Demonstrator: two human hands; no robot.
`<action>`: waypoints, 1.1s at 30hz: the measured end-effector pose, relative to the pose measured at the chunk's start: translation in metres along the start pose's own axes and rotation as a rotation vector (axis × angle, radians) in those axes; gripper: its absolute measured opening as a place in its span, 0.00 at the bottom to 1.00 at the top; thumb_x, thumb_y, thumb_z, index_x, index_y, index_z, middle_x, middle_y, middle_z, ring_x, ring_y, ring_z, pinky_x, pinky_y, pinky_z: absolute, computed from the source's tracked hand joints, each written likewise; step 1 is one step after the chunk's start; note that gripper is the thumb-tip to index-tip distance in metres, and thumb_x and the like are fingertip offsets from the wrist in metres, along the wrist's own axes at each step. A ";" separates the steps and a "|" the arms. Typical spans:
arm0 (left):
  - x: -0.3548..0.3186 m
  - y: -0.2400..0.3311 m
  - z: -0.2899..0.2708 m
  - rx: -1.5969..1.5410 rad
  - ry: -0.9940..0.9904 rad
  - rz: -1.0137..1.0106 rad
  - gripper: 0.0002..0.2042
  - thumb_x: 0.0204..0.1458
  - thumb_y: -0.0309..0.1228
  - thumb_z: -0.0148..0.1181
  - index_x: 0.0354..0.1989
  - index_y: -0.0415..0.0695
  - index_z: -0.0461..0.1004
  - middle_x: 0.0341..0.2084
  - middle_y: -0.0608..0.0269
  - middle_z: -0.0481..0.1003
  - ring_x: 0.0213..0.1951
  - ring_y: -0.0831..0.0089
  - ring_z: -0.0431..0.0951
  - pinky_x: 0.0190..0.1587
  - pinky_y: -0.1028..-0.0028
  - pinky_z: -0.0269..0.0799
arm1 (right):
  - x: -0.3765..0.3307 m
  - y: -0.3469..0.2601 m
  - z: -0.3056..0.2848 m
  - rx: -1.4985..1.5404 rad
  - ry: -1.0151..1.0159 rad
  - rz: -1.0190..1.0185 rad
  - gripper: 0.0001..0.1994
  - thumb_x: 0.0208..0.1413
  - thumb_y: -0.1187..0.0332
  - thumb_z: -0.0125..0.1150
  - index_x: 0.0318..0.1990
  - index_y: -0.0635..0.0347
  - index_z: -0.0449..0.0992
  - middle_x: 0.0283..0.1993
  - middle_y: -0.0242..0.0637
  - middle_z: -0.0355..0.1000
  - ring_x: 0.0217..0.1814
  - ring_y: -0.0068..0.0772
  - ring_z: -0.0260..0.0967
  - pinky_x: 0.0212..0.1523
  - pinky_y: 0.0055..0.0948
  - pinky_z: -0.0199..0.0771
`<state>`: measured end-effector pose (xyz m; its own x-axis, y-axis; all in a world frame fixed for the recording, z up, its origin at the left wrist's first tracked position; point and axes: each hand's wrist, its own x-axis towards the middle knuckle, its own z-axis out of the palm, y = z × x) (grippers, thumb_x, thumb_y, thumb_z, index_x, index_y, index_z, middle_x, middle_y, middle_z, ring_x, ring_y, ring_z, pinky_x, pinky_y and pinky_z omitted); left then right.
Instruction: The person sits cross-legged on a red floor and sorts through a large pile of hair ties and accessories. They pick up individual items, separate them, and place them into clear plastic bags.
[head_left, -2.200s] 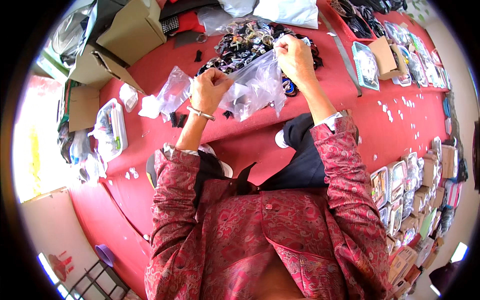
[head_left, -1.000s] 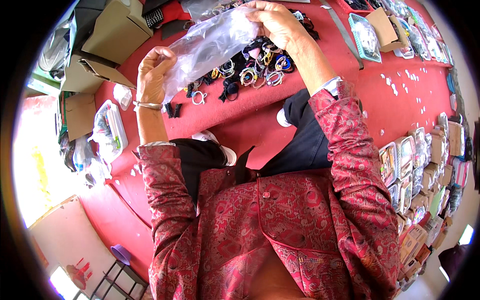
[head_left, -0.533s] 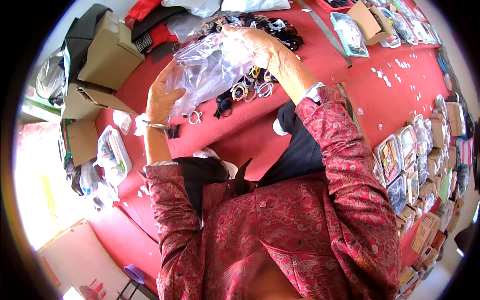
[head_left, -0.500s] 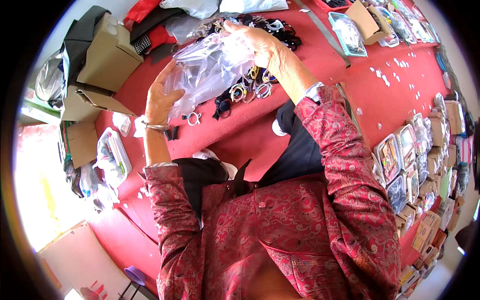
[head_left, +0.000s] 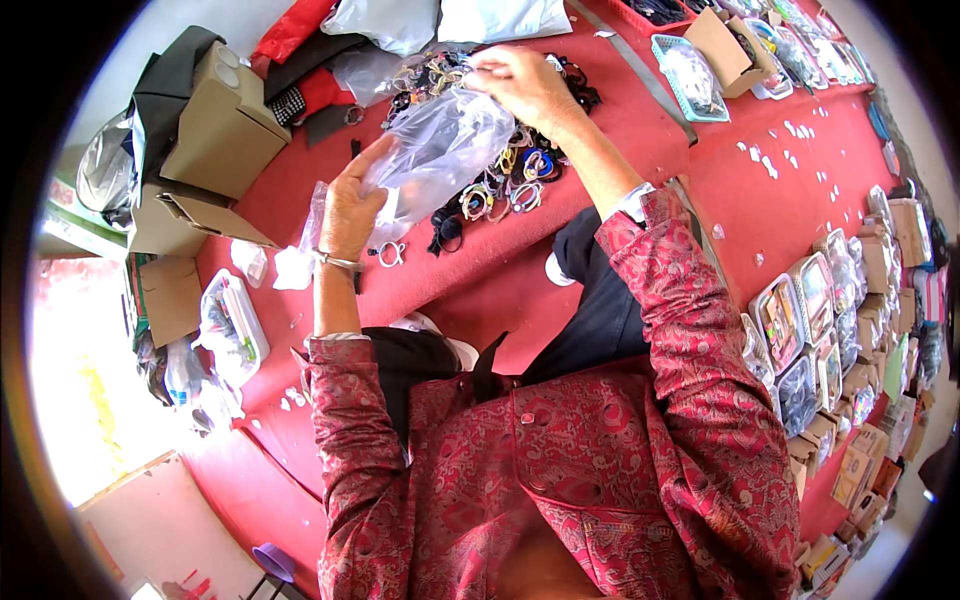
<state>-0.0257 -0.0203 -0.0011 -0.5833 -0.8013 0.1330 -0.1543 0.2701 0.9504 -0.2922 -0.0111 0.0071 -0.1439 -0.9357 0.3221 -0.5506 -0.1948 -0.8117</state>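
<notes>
A clear plastic bag (head_left: 430, 160) hangs over the near side of a pile of hair ties (head_left: 530, 165), with its mouth toward the far side. My left hand (head_left: 352, 212) grips the bag's left side, thumb and forefinger around the film; a bit of it shows beside the wrist. Above the bag's far right edge is my right hand (head_left: 525, 88), its fingers stretched leftward over the pile and slightly apart. Nothing can be made out in those fingers. A white hair tie (head_left: 391, 254) lies alone on the red cloth, nearer to me than the bag.
Cardboard boxes (head_left: 225, 130) stand at the left, beside a white basket of packets (head_left: 235, 325). A turquoise basket (head_left: 690, 78) and an open carton (head_left: 730, 50) are at the far right. Rows of filled trays (head_left: 780, 325) line the right side. White scraps (head_left: 765, 158) dot the red cloth.
My right hand has come away from the bag's inside and moved slightly right, over the pile. My left hand has shifted right and nearer with the bag, which has slackened.
</notes>
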 end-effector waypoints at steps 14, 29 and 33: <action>-0.003 0.024 0.034 0.067 -0.002 -0.100 0.27 0.41 0.13 0.41 0.55 0.38 0.60 0.38 0.58 0.75 0.37 0.77 0.71 0.40 0.81 0.64 | -0.011 -0.014 0.020 0.277 -0.710 0.313 0.22 0.40 0.65 0.64 0.46 0.64 0.71 0.28 0.37 0.73 0.23 0.22 0.66 0.25 0.24 0.67; 0.001 0.008 0.024 0.302 0.068 -0.055 0.14 0.48 0.23 0.44 0.41 0.36 0.72 0.21 0.62 0.74 0.26 0.79 0.70 0.34 0.79 0.65 | -0.028 -0.008 0.035 0.284 -0.976 0.247 0.22 0.46 0.54 0.60 0.46 0.57 0.71 0.36 0.32 0.72 0.32 0.22 0.66 0.29 0.21 0.65; -0.002 0.011 0.018 0.283 0.044 -0.121 0.13 0.48 0.25 0.45 0.40 0.36 0.72 0.20 0.65 0.72 0.25 0.79 0.69 0.32 0.80 0.64 | -0.028 -0.009 0.041 0.221 -0.829 0.165 0.10 0.38 0.66 0.65 0.29 0.61 0.76 0.19 0.28 0.66 0.18 0.18 0.58 0.18 0.20 0.58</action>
<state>-0.0411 -0.0062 0.0039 -0.5130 -0.8574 0.0420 -0.4401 0.3047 0.8447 -0.2492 0.0048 -0.0145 0.4840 -0.8527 -0.1966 -0.3913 -0.0099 -0.9202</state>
